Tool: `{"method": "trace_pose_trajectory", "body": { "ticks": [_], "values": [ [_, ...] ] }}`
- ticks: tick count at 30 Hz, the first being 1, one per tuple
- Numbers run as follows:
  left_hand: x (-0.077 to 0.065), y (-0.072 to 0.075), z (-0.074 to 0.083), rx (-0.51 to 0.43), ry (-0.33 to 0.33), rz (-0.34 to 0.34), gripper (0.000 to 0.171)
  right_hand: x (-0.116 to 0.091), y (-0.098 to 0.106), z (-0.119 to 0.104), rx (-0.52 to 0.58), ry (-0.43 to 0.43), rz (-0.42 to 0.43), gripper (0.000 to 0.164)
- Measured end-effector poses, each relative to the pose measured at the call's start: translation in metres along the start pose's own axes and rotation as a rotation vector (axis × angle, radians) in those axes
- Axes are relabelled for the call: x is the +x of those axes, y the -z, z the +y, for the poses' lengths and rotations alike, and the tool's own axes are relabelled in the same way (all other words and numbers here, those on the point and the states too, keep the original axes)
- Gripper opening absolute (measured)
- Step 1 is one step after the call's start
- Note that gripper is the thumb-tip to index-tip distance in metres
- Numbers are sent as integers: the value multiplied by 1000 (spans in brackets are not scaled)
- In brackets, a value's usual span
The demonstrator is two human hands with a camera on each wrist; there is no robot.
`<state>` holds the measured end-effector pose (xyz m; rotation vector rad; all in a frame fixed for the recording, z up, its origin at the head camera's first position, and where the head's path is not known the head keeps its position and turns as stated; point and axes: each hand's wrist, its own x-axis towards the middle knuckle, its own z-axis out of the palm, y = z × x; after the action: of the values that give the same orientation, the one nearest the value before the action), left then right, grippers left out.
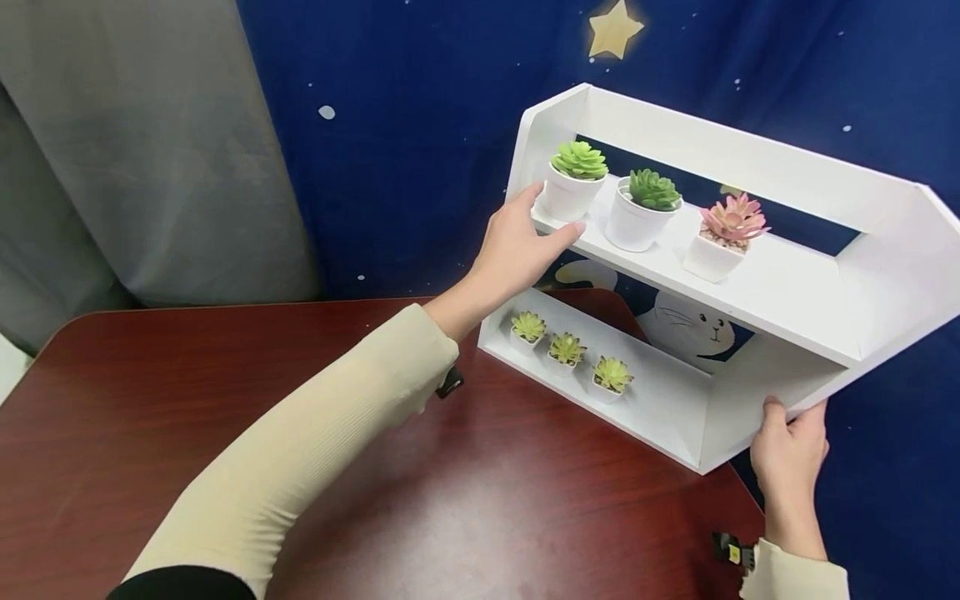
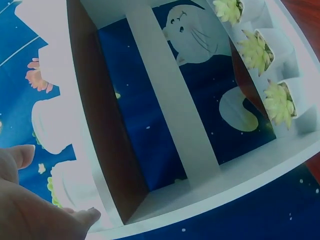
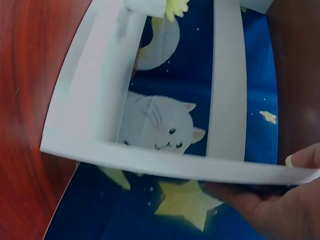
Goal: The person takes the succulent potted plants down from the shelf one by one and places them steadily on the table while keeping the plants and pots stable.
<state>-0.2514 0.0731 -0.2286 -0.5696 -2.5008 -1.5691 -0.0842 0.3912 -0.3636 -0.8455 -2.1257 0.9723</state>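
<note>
The white two-tier shelf unit (image 1: 795, 304) stood toward 3 o'clock in the head view, over the dark red-brown table (image 1: 360, 517). The right hand (image 1: 791, 454), at 4 o'clock, gripped its right side panel (image 1: 757, 383), thumb on the inner face and fingers outside.

The left hand (image 1: 521, 242) was at the unit's left end, thumb and forefinger spread wide around the near side of a round white pot with a bright green succulent (image 1: 576, 179). The left wrist view showed the thumb apart from that pot; whether another finger touched it I could not tell.

At 4 o'clock from that pot, on the same upper board, sat a dark green succulent (image 1: 645, 208) in a round white pot, and beyond it, between 3 and 4 o'clock, a pink succulent (image 1: 727, 233) in a squarish white pot. At 5 o'clock from the left hand, three small yellow-green succulents (image 1: 566, 352) lined the lower board.

A navy star-print cloth (image 1: 420, 150) hung behind, its large yellow star (image 1: 615, 32) at 1 o'clock; a grey curtain (image 1: 157, 158) hung at 10 o'clock.
</note>
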Motion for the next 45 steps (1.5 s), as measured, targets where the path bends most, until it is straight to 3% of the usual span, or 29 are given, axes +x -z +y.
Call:
{"method": "trace_pose_trajectory", "body": {
  "ticks": [10, 17, 23, 34, 42, 45],
  "values": [
    [18, -15, 5, 46, -41, 33, 83, 2, 1, 2, -17, 16, -8, 46],
    [33, -20, 13, 4, 47, 52, 94, 0, 0, 4, -15, 28, 0, 45],
    [46, -22, 17, -16, 91, 61, 90, 1, -1, 3, -15, 35, 10, 45],
    [56, -28, 18, -27, 158, 65, 94, 0, -2, 3, -14, 33, 12, 45],
    [55, -30, 16, -13, 102, 102, 74, -2, -1, 3, -11, 5, 5, 46],
    [55, -29, 16, -23, 97, 107, 73, -2, -1, 3, -11, 1, 5, 46]
  ]
}}
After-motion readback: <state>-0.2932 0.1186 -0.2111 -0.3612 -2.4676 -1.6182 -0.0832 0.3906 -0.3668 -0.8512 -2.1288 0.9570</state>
